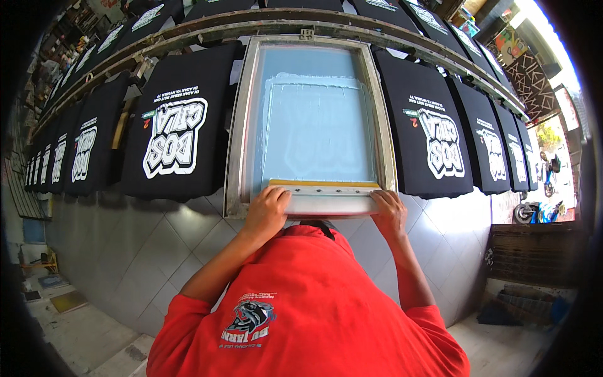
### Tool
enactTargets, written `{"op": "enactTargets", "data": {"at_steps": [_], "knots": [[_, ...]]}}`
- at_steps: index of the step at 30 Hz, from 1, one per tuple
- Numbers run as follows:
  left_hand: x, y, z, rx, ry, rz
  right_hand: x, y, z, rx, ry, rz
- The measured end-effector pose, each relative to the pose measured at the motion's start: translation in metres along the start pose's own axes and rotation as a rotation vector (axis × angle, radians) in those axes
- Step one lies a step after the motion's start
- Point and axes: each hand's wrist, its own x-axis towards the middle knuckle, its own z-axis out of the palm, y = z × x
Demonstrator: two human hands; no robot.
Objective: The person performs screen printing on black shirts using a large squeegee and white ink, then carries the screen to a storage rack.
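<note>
A wide squeegee (333,200) with a pale metal holder and an amber blade lies across the near end of a screen-printing frame (237,135). My left hand (267,210) is closed on its left end, and my right hand (389,212) grips the right end. Inside the frame stretches light blue mesh (317,132), with a ridge of thick ink (308,80) along the far side and streaks down the edges. Whatever lies beneath the screen is mostly hidden by it.
Black printed shirts (179,75) on boards line both sides of the frame, with another row behind a long metal rail (188,30). Grey tiles (182,242) lie below. At right stand a dark wooden panel (531,254) and a blue motorbike (540,212).
</note>
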Motion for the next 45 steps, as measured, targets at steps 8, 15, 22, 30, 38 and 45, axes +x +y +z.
{"op": "enactTargets", "data": {"at_steps": [8,15,22,30,38,45], "knots": [[-0.031,0.011,0.000,-0.118,0.167,-0.056,-0.027,-0.011,-0.008,0.140,-0.043,0.138],[-0.054,-0.094,0.011,-0.322,0.368,-0.907,-0.030,0.081,0.033,0.654,-0.147,1.032],[-0.052,-0.097,-0.011,-0.281,0.220,-0.945,-0.024,0.072,0.042,0.479,-0.096,0.996],[-0.119,-0.144,-0.080,-0.429,0.309,-0.920,-0.009,-0.043,0.028,0.510,0.002,0.933],[-0.228,-0.298,-0.185,-0.341,0.284,-0.943,0.032,-0.255,0.104,0.539,0.063,0.931],[-0.288,-0.395,-0.244,-0.333,0.285,-0.956,0.071,-0.377,0.146,0.435,-0.064,0.989]]}}
